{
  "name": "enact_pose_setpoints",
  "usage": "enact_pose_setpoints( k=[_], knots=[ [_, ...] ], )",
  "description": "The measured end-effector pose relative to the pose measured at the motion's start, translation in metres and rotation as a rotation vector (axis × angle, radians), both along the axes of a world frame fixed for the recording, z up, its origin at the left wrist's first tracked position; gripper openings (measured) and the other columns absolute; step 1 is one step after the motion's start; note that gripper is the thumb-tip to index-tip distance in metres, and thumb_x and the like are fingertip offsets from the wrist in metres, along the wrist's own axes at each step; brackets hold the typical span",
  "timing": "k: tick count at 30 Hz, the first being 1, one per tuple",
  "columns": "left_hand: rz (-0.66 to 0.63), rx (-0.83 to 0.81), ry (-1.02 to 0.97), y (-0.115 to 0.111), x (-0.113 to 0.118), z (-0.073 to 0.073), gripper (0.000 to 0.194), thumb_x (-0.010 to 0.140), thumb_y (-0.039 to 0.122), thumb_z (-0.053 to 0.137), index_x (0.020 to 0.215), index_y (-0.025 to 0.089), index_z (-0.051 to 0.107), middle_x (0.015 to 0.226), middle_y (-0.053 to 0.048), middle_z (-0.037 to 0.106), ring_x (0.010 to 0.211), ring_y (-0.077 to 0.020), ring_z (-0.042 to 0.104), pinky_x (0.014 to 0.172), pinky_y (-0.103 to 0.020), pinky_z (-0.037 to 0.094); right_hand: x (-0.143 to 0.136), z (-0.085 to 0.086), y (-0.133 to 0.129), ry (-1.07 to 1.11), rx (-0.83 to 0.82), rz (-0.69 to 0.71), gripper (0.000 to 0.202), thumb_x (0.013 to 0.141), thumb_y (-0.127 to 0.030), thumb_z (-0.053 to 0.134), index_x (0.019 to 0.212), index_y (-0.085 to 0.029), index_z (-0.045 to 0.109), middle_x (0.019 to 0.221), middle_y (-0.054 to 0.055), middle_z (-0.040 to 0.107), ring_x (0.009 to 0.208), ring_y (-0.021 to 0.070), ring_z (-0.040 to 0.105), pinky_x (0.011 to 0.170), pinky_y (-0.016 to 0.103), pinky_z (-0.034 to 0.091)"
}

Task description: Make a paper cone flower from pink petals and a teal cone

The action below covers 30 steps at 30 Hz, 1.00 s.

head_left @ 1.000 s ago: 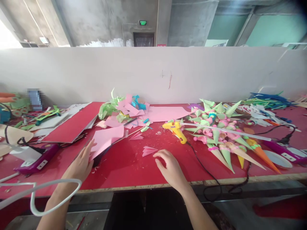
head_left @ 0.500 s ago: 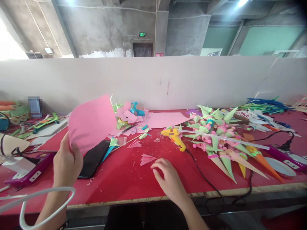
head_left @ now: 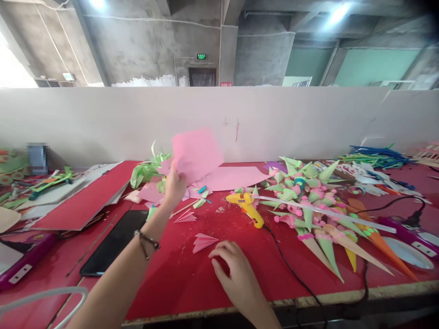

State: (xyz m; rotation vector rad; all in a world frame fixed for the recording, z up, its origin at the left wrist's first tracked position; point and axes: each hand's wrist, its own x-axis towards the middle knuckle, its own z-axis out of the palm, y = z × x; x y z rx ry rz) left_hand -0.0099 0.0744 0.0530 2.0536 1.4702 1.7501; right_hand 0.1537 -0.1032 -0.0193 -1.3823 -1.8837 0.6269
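A sheet of pink paper (head_left: 197,153) is gripped at its lower left edge by my left hand (head_left: 175,185), which reaches out over the paper scraps at the back of the table. My right hand (head_left: 233,269) rests near the table's front with its fingers loosely curled and apart, nothing visible in them. Just beyond its fingertips lies a small pleated pink paper fan (head_left: 204,242). A second pleated fan (head_left: 185,216) is farther back to the left. Right of centre lies a yellow hot glue gun (head_left: 247,208) with a clear glue stick in its rear.
To the right is a heap of paper cones (head_left: 317,196) in green, pink and orange. A black phone (head_left: 113,242) lies left of my left forearm. Purple power strips (head_left: 29,260) sit at both sides, and the glue gun's black cord (head_left: 291,260) runs off the front edge.
My left hand has carried the pink sheet forward and to the right, over the scraps. My right hand stays almost in place beside the fan.
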Motion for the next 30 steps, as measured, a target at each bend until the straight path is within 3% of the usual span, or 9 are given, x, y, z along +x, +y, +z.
enact_pose_setpoints(
  k=[4, 9, 13, 15, 18, 22, 25, 30],
  knots=[
    [-0.057, -0.078, 0.148, 0.026, 0.037, -0.011, 0.058, 0.067, -0.002, 0.031, 0.121, 0.017, 0.039, 0.109, -0.007, 0.057, 0.104, -0.0204, 0.052, 0.091, -0.037, 0.04, 0.0, 0.002, -0.002, -0.001, -0.028, 0.005, 0.018, 0.077, -0.01, 0.046, 0.082, -0.021, 0.059, 0.089, 0.002, 0.056, 0.086, 0.0171, 0.05, 0.077, 0.029, 0.039],
    [-0.178, -0.122, 0.412, 0.045, 0.063, -0.024, 0.057, 0.076, -0.001, 0.023, 0.13, 0.016, 0.028, 0.13, -0.009, 0.043, 0.12, -0.0173, 0.037, 0.101, -0.035, 0.029, 0.001, 0.001, -0.001, 0.009, -0.023, 0.004, 0.018, 0.077, -0.01, 0.047, 0.081, -0.022, 0.059, 0.088, 0.002, 0.056, 0.085, 0.0173, 0.05, 0.077, 0.03, 0.039],
    [-0.342, -0.226, 0.73, 0.05, 0.068, -0.04, 0.059, 0.074, 0.0, 0.032, 0.129, 0.022, 0.033, 0.133, -0.005, 0.04, 0.123, -0.0182, 0.033, 0.105, -0.041, 0.018, 0.0, 0.0, -0.001, -0.008, -0.02, -0.008, 0.017, 0.077, -0.01, 0.047, 0.079, -0.022, 0.059, 0.087, 0.002, 0.055, 0.083, 0.0174, 0.05, 0.077, 0.03, 0.04],
    [-0.374, -0.277, 0.834, 0.05, 0.064, -0.044, 0.061, 0.072, 0.002, 0.041, 0.129, 0.022, 0.033, 0.134, -0.006, 0.039, 0.125, -0.0219, 0.03, 0.105, -0.047, 0.012, 0.001, 0.001, -0.001, -0.018, -0.02, -0.007, 0.017, 0.076, -0.01, 0.047, 0.079, -0.022, 0.06, 0.087, 0.002, 0.055, 0.084, 0.0175, 0.05, 0.076, 0.03, 0.04],
    [-0.365, -0.344, 0.897, 0.05, 0.047, -0.039, 0.06, 0.069, 0.008, 0.05, 0.127, 0.018, 0.037, 0.136, -0.012, 0.034, 0.125, -0.0279, 0.028, 0.101, -0.051, 0.016, 0.001, 0.001, -0.001, -0.028, -0.023, -0.001, 0.017, 0.077, -0.012, 0.048, 0.08, -0.023, 0.06, 0.088, 0.003, 0.056, 0.085, 0.0179, 0.05, 0.077, 0.03, 0.04],
    [-0.365, -0.408, 0.899, 0.042, 0.005, -0.023, 0.033, 0.076, 0.017, 0.045, 0.107, 0.016, 0.055, 0.118, -0.011, 0.053, 0.112, -0.0229, 0.043, 0.097, -0.039, 0.03, 0.002, 0.002, 0.0, -0.025, -0.018, 0.01, 0.016, 0.077, -0.012, 0.047, 0.08, -0.022, 0.059, 0.089, 0.003, 0.056, 0.085, 0.0179, 0.05, 0.079, 0.031, 0.039],
    [-0.355, -0.434, 0.864, 0.021, -0.023, -0.019, 0.029, 0.08, 0.027, 0.041, 0.101, 0.016, 0.059, 0.104, -0.01, 0.06, 0.098, -0.022, 0.052, 0.088, -0.035, 0.038, 0.002, 0.001, -0.001, -0.019, -0.003, 0.022, 0.016, 0.078, -0.012, 0.046, 0.08, -0.022, 0.059, 0.088, 0.003, 0.055, 0.084, 0.0174, 0.05, 0.079, 0.031, 0.04],
    [-0.455, -0.469, 0.839, -0.029, -0.039, -0.038, 0.035, 0.074, 0.042, 0.051, 0.099, 0.02, 0.061, 0.096, -0.007, 0.061, 0.086, -0.0201, 0.056, 0.076, -0.027, 0.042, 0.002, 0.002, -0.001, -0.037, 0.027, 0.02, 0.016, 0.078, -0.012, 0.045, 0.079, -0.021, 0.058, 0.085, 0.003, 0.055, 0.083, 0.0173, 0.05, 0.076, 0.031, 0.041]
  ],
)
